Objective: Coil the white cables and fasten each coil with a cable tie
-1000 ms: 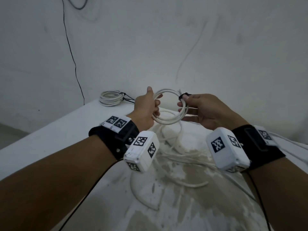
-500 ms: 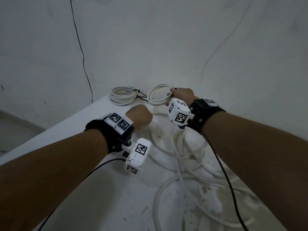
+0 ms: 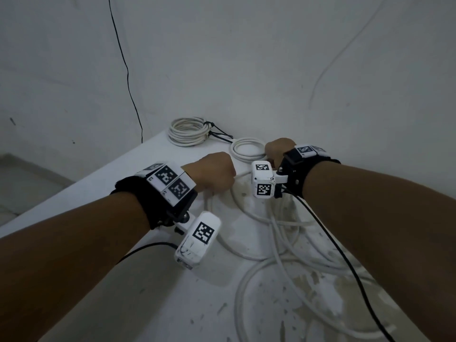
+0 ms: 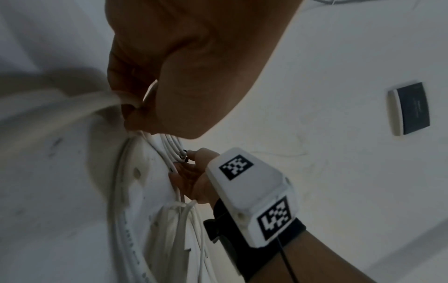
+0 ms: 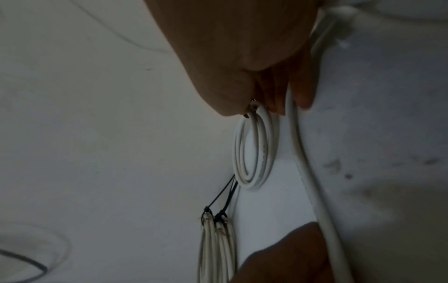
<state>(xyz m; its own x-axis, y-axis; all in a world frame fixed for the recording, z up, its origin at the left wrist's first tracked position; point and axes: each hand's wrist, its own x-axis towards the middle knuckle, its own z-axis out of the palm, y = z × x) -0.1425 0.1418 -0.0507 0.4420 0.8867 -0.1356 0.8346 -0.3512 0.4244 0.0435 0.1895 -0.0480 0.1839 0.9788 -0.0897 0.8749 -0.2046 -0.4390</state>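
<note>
My left hand point(image 3: 209, 174) is a fist on the white table point(image 3: 106, 193) and grips a loose white cable point(image 4: 101, 99) that runs into the tangle of loose cables point(image 3: 276, 225). At the back of the table my right hand point(image 3: 278, 149) pinches the near edge of a small white coil point(image 3: 235, 149), which lies flat. The right wrist view shows thumb and fingers closed on that small coil point(image 5: 254, 153) where a black cable tie point(image 4: 184, 156) sits. Further back lie larger tied coils point(image 3: 187, 141) with black tie tails.
The table's left edge drops to the floor beside my left forearm. The wall stands right behind the coils, with a thin black wire point(image 3: 128, 82) running down it. Black camera leads point(image 3: 345, 255) trail from both wrists across the loose cables.
Both hands held the small coil in the air; my right hand has carried it to the back of the table beside the tied coils. My left hand let go and gripped a loose cable.
</note>
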